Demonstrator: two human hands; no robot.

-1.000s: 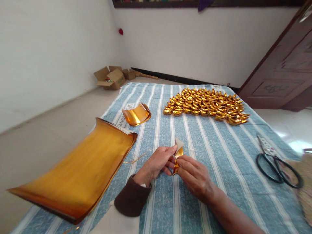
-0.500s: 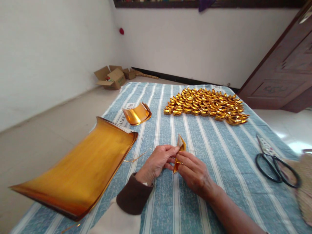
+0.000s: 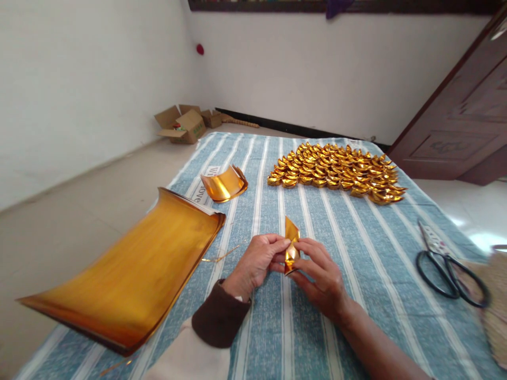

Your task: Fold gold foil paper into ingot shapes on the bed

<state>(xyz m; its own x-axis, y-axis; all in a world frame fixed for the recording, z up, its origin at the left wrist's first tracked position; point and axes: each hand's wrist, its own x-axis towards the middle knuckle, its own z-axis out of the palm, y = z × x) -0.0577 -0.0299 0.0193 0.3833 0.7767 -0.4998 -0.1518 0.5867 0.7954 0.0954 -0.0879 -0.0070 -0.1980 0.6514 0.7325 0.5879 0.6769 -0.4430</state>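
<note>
Standing upright between them, the gold paper [image 3: 292,244] is pinched by both hands, left hand [image 3: 259,262] and right hand [image 3: 321,275].

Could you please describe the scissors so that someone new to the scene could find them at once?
On the blue striped cloth, look to the far right edge, away from the gold ingots. The scissors lie flat there, the only black-handled metal thing among the gold paper.
</note>
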